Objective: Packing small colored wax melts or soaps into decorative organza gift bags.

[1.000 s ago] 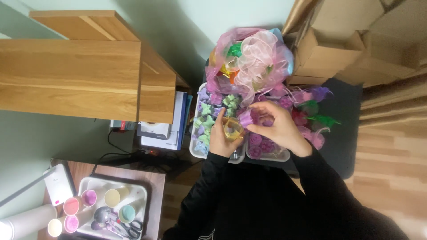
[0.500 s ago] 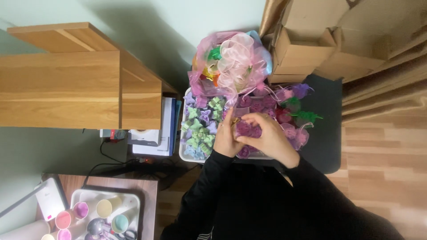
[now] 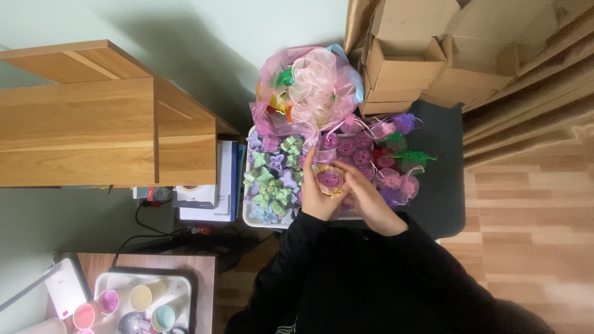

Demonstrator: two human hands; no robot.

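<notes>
- purple round soap piece in a sheer pouch (image 3: 330, 179) sits between both hands, just above the near edge of the white tray (image 3: 249, 218).
- left hand (image 3: 314, 195) cups the pouch from the left, fingers curled closed on it.
- right hand (image 3: 370, 199) pinches it from the right.
- green and lilac star pieces (image 3: 270, 179) lie left; pink ribboned bag (image 3: 309, 89) far.

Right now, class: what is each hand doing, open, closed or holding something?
Left hand: closed on the small sheer pouch, from its left side.
Right hand: closed on the same pouch, from its right.
</notes>
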